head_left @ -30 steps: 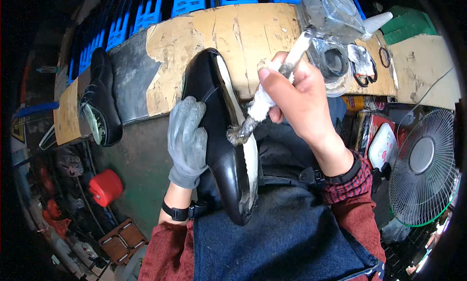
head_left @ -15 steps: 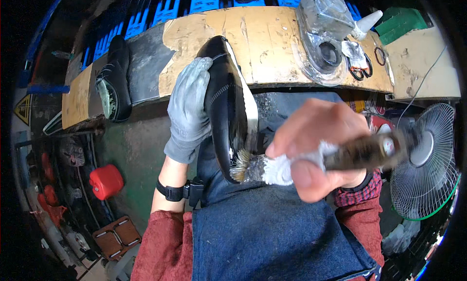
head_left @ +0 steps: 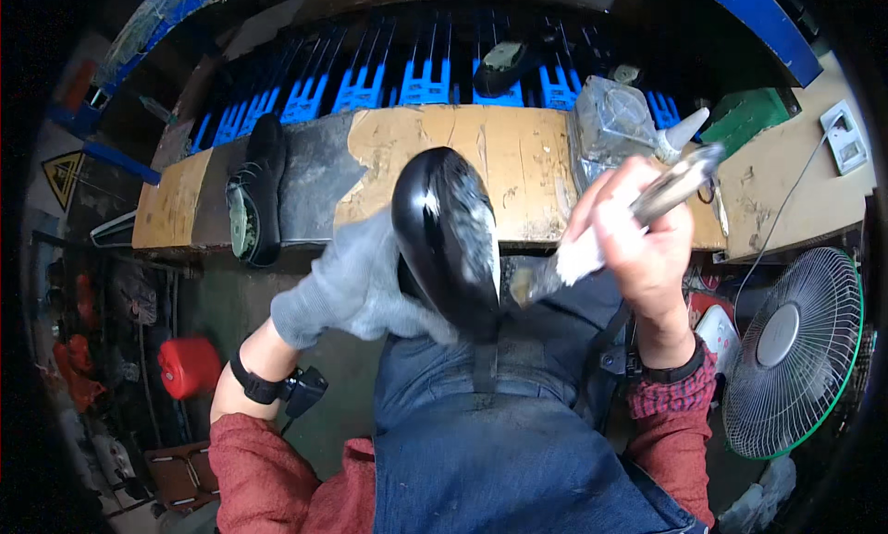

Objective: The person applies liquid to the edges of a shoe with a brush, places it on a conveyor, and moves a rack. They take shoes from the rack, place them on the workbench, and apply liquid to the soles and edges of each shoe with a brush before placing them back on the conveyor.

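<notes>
A black shoe [head_left: 427,233], its surface glossy and wet-looking, is held over my lap. My left hand [head_left: 347,280], in a grey glove, grips it from the left side and underneath. A pale, streaky smear shows along the shoe's right part. My bare right hand [head_left: 643,229] is closed round a brush [head_left: 671,187] whose handle is wrapped in white near the bristles. The bristle end points down and left, a short way right of the shoe and apart from it. Part of the brush is blurred.
Another dark shoe [head_left: 256,196] with a pale green sole leans on the bench [head_left: 532,136] at left. A clear plastic container [head_left: 615,118] stands at back right. Blue racks [head_left: 425,81] line the rear. A fan [head_left: 782,340] is at right, a red can [head_left: 188,368] at lower left.
The brush has come off the shoe and moved up and right. The shoe has been turned and tilted in my left hand. The view has shifted, showing more of the racks.
</notes>
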{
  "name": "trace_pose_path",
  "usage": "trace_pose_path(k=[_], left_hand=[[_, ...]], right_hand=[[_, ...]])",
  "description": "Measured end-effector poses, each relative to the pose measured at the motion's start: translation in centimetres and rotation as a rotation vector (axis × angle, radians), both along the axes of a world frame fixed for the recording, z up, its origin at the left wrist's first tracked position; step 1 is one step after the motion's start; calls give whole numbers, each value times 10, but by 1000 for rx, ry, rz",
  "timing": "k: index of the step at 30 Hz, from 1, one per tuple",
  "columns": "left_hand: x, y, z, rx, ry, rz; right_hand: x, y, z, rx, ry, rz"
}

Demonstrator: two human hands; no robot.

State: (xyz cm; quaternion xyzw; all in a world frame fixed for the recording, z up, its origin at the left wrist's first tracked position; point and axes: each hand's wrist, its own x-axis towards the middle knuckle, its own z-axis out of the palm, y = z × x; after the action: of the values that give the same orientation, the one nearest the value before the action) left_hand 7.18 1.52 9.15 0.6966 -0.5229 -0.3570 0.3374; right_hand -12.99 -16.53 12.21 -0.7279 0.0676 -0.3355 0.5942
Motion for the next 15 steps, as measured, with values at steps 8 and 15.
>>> trace_pose_path(k=[8,15], left_hand=[[-10,2,-29,-30,-20,-74],[0,-14,-24,-37,17,-165]], right_hand=[[51,-15,10,149,-319,-1],[54,-31,-12,-30,-301,116]])
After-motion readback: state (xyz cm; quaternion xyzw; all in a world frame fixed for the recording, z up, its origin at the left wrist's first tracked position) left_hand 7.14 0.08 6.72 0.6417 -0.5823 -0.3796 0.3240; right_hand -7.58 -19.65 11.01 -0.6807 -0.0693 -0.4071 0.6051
